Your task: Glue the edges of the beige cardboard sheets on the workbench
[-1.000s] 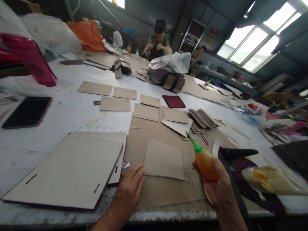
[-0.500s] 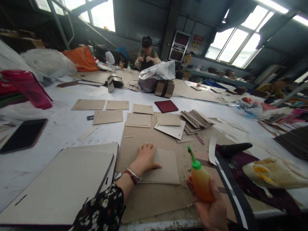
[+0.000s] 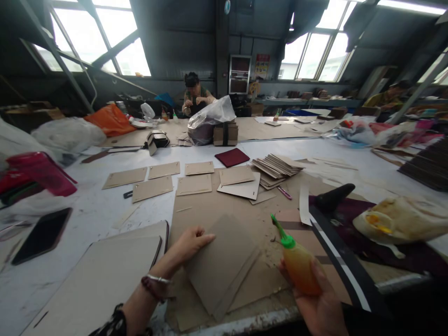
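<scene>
Low in the middle of the frame lies the small stack of thin brown cardboard sheets (image 3: 220, 266), fanned and turned at an angle on the large brown cardboard underlay (image 3: 206, 205). Your left hand (image 3: 191, 242) rests on the stack's upper left corner, fingers loosely curled, pinning it rather than gripping. Your right hand (image 3: 315, 298), at lower right, is closed around the soft orange squeeze bottle with the green nozzle (image 3: 297, 261); it holds an orange liquid, and the tip points up and left, clear of the sheets. The step looks like steadying the sheets for gluing; bringing the nozzle onto the top sheet would call for tipping the bottle down. Further up the white tabletop (image 3: 98, 214), cut cardboard panels (image 3: 154, 186) lie in rows, beside a leaning pile of the same panels (image 3: 276, 165).
</scene>
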A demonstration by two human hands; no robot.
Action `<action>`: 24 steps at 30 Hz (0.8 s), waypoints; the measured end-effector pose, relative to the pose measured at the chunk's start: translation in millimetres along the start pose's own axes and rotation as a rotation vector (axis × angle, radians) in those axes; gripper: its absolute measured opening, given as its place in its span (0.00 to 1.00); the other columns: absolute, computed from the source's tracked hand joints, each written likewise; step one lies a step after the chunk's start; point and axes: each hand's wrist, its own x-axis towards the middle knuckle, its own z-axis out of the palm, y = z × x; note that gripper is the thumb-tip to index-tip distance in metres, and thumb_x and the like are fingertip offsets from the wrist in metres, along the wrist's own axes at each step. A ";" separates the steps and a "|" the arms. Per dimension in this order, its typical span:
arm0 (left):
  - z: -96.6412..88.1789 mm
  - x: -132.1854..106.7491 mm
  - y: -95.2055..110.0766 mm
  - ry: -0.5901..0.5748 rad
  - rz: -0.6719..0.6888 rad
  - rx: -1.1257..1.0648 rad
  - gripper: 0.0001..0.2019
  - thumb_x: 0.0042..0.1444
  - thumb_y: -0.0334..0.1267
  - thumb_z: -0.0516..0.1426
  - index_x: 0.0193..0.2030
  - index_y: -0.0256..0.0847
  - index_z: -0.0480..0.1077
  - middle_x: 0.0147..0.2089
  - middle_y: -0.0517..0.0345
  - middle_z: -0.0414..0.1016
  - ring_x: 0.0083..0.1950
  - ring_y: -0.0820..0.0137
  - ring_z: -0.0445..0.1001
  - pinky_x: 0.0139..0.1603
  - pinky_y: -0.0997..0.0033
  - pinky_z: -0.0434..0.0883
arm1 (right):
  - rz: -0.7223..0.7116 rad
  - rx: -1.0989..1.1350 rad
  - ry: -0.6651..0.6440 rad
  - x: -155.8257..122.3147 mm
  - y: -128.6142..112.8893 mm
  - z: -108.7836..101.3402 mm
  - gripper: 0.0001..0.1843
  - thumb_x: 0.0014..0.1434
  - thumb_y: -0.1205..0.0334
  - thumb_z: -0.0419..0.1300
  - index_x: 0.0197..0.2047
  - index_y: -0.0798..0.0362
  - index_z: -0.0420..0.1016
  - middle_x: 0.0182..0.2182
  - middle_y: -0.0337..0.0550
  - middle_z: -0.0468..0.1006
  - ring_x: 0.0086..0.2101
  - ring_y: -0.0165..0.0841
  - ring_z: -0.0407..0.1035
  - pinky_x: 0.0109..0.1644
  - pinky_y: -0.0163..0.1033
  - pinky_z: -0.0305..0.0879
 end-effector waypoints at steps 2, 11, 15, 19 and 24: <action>1.5 -17.6 -3.6 0.026 -0.015 -0.189 0.22 0.45 0.60 0.53 0.28 0.41 0.59 0.27 0.54 0.71 0.31 0.60 0.74 0.33 0.64 0.70 | 0.025 0.007 0.025 -0.6 -3.3 1.8 0.22 0.34 0.51 0.75 0.31 0.54 0.78 0.31 0.45 0.80 0.31 0.39 0.75 0.35 0.43 0.76; 52.1 -82.3 -46.2 0.208 -0.235 -1.141 0.22 0.45 0.45 0.67 0.43 0.36 0.68 0.42 0.46 0.78 0.44 0.59 0.77 0.43 0.64 0.74 | 0.084 -0.020 0.120 -2.5 -8.4 14.0 0.23 0.27 0.52 0.75 0.28 0.54 0.78 0.28 0.47 0.80 0.28 0.40 0.75 0.30 0.40 0.76; 77.7 -98.8 -47.0 0.077 -0.359 -1.261 0.26 0.42 0.48 0.69 0.42 0.31 0.70 0.41 0.40 0.78 0.44 0.54 0.78 0.44 0.60 0.74 | 0.066 -0.036 0.067 0.6 -2.8 12.8 0.20 0.35 0.52 0.74 0.31 0.52 0.78 0.31 0.44 0.80 0.30 0.39 0.75 0.31 0.40 0.76; 103.6 -105.0 -40.2 -0.056 -0.408 -1.403 0.30 0.36 0.50 0.72 0.42 0.32 0.71 0.44 0.40 0.78 0.46 0.53 0.77 0.47 0.60 0.73 | 0.024 -0.056 0.021 1.6 3.3 14.4 0.18 0.37 0.52 0.73 0.30 0.53 0.78 0.31 0.43 0.80 0.31 0.39 0.75 0.34 0.44 0.76; 117.8 -104.7 -36.7 -0.024 -0.530 -1.424 0.30 0.37 0.51 0.71 0.41 0.39 0.65 0.37 0.48 0.79 0.38 0.58 0.79 0.35 0.68 0.74 | 0.012 -0.074 0.013 -0.9 6.2 16.9 0.17 0.39 0.52 0.72 0.31 0.53 0.78 0.30 0.43 0.80 0.30 0.39 0.75 0.33 0.43 0.76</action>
